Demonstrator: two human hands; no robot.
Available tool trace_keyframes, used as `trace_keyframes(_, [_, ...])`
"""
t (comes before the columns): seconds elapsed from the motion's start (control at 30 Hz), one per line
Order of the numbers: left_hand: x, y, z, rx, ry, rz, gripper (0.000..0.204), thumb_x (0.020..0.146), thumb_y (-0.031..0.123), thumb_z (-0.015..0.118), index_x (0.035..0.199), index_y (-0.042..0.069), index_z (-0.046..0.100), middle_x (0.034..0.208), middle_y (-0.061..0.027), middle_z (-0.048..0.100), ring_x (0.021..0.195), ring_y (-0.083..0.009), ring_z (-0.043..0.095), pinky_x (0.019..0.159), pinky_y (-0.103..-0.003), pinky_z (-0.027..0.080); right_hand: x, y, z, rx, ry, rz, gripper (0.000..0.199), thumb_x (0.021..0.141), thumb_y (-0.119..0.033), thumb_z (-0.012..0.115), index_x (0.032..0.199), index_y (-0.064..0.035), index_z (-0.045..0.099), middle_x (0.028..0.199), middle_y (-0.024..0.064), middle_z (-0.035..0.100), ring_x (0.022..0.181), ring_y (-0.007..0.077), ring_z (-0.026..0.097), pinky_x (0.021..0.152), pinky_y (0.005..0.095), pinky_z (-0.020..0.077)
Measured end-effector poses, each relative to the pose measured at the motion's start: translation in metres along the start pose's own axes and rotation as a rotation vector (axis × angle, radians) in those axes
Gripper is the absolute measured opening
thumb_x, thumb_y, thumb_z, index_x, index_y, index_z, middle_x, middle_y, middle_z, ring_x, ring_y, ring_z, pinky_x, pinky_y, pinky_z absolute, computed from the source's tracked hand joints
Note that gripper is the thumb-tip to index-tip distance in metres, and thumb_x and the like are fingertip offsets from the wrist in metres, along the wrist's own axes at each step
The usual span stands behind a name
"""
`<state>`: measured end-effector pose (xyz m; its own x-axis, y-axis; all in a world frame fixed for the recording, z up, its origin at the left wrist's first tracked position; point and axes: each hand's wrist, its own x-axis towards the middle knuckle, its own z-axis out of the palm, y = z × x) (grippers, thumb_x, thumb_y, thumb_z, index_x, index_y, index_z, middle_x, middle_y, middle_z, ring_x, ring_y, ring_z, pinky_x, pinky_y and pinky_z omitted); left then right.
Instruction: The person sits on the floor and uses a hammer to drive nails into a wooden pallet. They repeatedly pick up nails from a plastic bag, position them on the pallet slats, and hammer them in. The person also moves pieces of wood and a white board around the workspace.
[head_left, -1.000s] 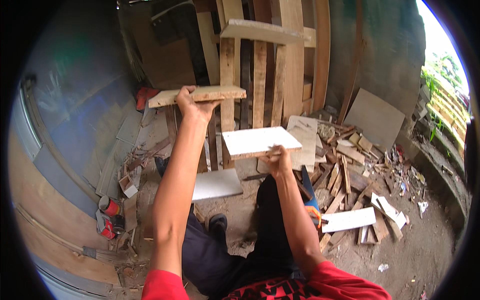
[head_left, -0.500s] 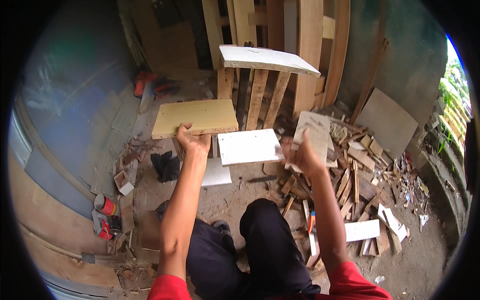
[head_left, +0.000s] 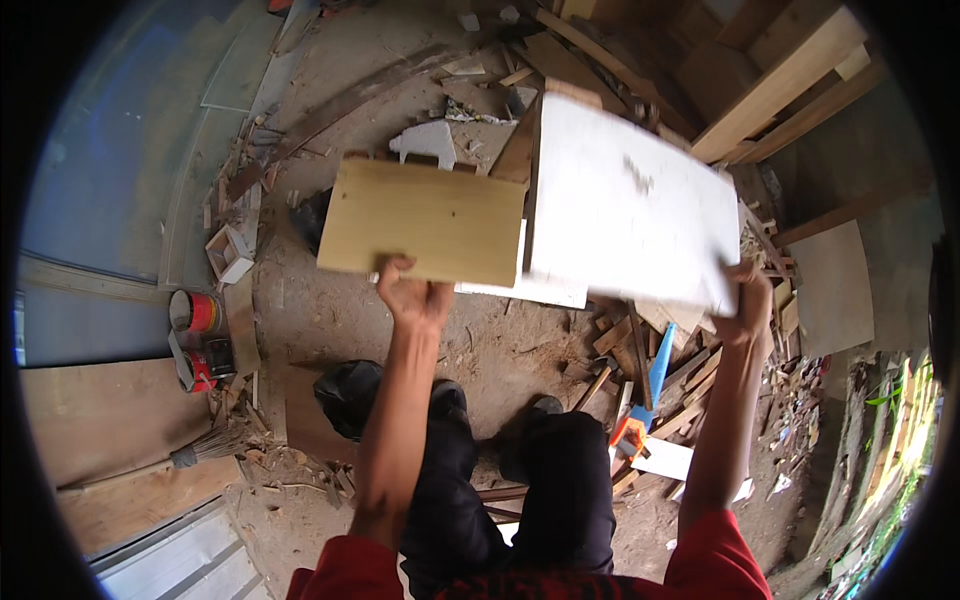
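My left hand (head_left: 415, 298) grips the near edge of a yellowish wooden board (head_left: 425, 220), thumb on top and fingers underneath. Directly to its right is a larger white board (head_left: 630, 205), tilted and slightly blurred. My right hand (head_left: 745, 305) is closed around that board's lower right corner. Part of another white panel (head_left: 560, 292) shows below the two boards. How the boards join is hidden from this angle.
Wood offcuts and a blue-bladed handsaw (head_left: 655, 375) with an orange handle lie to the right. On the left are red cans (head_left: 195, 312), a small wooden box (head_left: 230, 255) and a broom (head_left: 200, 447). Timber planks (head_left: 780, 85) stand at the far right. A black bag (head_left: 350, 395) lies by my feet.
My right hand, earlier open and off the boards, has taken hold of the white board. The boards have shifted and tilted, the large white one now closer to me. The view has turned downward.
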<state>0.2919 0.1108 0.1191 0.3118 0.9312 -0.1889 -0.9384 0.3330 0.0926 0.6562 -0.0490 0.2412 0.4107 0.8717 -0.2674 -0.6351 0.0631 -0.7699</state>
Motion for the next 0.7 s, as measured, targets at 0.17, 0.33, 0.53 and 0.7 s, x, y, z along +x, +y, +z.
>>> trace_keyframes(0.17, [-0.076, 0.012, 0.031, -0.15, -0.094, 0.076, 0.053, 0.071, 0.005, 0.058, 0.123, 0.0, 0.058, 0.118, -0.0107, 0.064, 0.113, -0.0248, 0.062, 0.103, -0.039, 0.05, -0.077, -0.062, 0.087, -0.718, 0.296, 0.054, 0.047, 0.095, -0.028, 0.065, 0.126, 0.0052, 0.056, 0.108, 0.0148, 0.065, 0.09, 0.0193, 0.068, 0.069, 0.028, 0.0585])
trace_keyframes(0.33, [-0.18, 0.04, 0.153, -0.27, -0.118, 0.074, 0.058, 0.071, 0.01, 0.057, 0.129, 0.004, 0.057, 0.125, -0.0082, 0.063, 0.124, -0.0265, 0.055, 0.112, -0.048, 0.04, -0.184, -0.138, 0.157, -0.579, 0.036, -0.015, 0.07, 0.083, -0.034, 0.079, 0.129, 0.0103, 0.051, 0.115, 0.0161, 0.065, 0.101, 0.0232, 0.063, 0.091, 0.0349, 0.0493])
trace_keyframes(0.53, [-0.307, 0.083, 0.225, -0.037, 0.045, 0.521, 0.052, 0.074, 0.009, 0.057, 0.125, 0.002, 0.056, 0.119, -0.0119, 0.063, 0.117, -0.0302, 0.059, 0.101, -0.044, 0.05, -0.257, -0.178, 0.227, -0.397, 0.04, 0.068, 0.068, 0.086, -0.027, 0.077, 0.135, 0.009, 0.046, 0.127, 0.0199, 0.058, 0.117, 0.0283, 0.058, 0.108, 0.0423, 0.0423])
trace_keyframes(0.7, [-0.37, 0.118, 0.33, 0.012, 0.409, 0.719, 0.052, 0.091, 0.034, 0.059, 0.134, 0.004, 0.053, 0.131, -0.0122, 0.059, 0.124, -0.0317, 0.054, 0.11, -0.048, 0.04, -0.247, -0.198, 0.301, -0.538, -0.254, 0.272, 0.061, 0.092, -0.022, 0.068, 0.138, 0.0109, 0.044, 0.128, 0.0183, 0.057, 0.116, 0.0266, 0.055, 0.104, 0.0379, 0.0396])
